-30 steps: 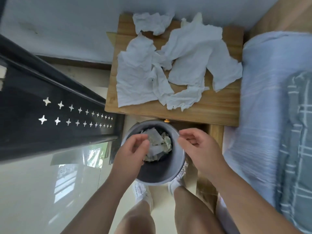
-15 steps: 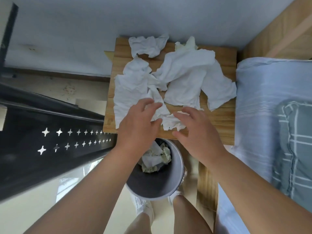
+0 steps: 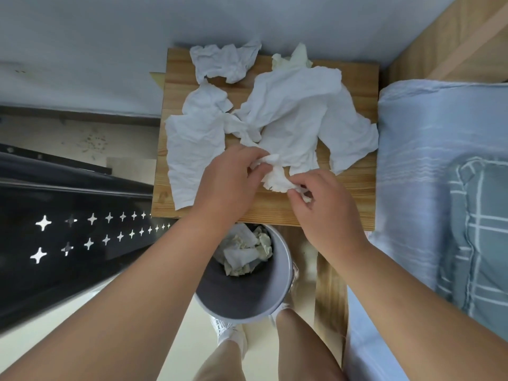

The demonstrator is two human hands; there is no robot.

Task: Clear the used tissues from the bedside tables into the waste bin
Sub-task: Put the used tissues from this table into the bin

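Observation:
Several crumpled white tissues (image 3: 291,111) lie spread over the wooden bedside table (image 3: 354,193). My left hand (image 3: 228,182) and my right hand (image 3: 321,204) both pinch one small crumpled tissue (image 3: 276,178) near the table's front edge. The left fingers hold its upper end, the right fingers its lower right end. A grey round waste bin (image 3: 277,295) stands on the floor just in front of the table, under my forearms, with crumpled tissues (image 3: 244,251) inside it.
A bed with a light blue sheet (image 3: 417,138) and a checked pillow (image 3: 478,229) borders the table on the right. A black metal frame with star cut-outs (image 3: 68,232) runs along the left. My legs and white shoes (image 3: 228,334) are below the bin.
Both hands rose from the bin's mouth to the table's front edge and closed on a small crumpled tissue there. The view shifted so the table sits lower in frame.

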